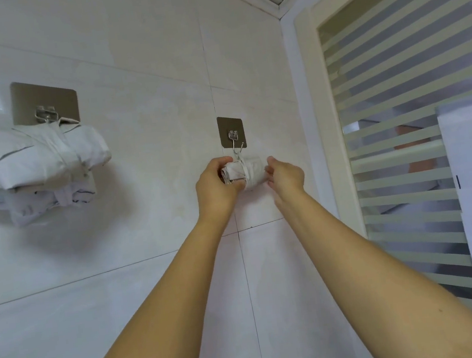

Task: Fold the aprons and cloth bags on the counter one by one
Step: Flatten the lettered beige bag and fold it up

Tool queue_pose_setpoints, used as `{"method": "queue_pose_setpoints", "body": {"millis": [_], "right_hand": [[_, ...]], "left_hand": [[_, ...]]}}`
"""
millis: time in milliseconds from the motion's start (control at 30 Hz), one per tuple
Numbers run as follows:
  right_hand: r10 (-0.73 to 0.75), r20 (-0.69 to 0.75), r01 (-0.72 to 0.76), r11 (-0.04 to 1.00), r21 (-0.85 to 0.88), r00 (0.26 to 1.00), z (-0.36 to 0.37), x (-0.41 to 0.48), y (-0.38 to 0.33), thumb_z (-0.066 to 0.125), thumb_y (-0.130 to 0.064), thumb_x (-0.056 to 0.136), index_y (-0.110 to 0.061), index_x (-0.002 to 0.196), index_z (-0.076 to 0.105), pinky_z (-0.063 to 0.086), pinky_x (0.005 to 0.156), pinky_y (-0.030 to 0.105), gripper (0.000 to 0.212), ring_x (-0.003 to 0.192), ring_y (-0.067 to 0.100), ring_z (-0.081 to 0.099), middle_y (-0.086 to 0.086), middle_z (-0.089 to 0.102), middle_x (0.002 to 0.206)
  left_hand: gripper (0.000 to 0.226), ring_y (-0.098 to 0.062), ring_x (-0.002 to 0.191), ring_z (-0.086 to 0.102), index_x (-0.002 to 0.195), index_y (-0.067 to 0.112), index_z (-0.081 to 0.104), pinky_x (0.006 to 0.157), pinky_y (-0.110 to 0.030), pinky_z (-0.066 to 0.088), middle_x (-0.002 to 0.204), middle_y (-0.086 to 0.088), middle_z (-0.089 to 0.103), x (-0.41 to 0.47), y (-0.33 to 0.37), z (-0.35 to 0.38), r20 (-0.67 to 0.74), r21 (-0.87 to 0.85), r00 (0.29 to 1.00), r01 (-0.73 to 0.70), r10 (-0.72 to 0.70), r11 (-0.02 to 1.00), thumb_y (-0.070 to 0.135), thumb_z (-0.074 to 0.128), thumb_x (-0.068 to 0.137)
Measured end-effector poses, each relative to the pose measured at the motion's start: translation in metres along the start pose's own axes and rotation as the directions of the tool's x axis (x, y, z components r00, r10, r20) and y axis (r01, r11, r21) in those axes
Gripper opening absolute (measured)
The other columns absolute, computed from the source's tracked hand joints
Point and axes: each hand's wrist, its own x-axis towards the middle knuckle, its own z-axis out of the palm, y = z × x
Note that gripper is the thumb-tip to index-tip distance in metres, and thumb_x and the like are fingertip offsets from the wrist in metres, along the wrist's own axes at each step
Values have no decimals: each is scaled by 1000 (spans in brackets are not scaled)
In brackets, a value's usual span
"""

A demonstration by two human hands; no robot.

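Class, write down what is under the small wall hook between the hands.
A small rolled white cloth bundle, bound with a strap, sits just under the hook. The left hand grips one end, the right hand pinches the other; its far side is hidden.

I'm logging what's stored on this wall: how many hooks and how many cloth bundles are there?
Adhesive hooks: 2, the left hook and the right hook
Cloth bundles: 2, the large bundle on the left hook and the small bundle at the right hook
Total: 4
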Motion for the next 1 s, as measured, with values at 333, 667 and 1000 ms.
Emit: {"method": "queue_pose_setpoints", "body": {"millis": [333,667,1000], "right_hand": [[-337,362,491,503,-711,869,-135,-120,32,55,7,81,-29,116,44,41,62,6,51,72,6,52,-9,35,116],[47,122,96,376,-922,991,-321,-246,76,68,-10,81,-22,99,49,34,79,20,29,101,11,47,-3,42,113],[-24,-621,-620,-83,-780,784,-580,-431,53,75,-17,75,-3,75,66,42,75,36,17,89,34,62,18,66,85]], "left_hand": [[23,-7,55,45,93,18,40,57,-21,40,62,6,46,-148,-6,-3,164,102,983,-99,81,990,21,62,90],[29,3,84,53,83,32,45,74,-10,40,87,12,56,-346,-46,24,661,22,746,94,-85,995,22,73,81],[30,-15,102,49,68,28,46,98,-36,35,92,5,54,-537,-38,83,930,103,318,260,-186,960,34,71,83]]}}
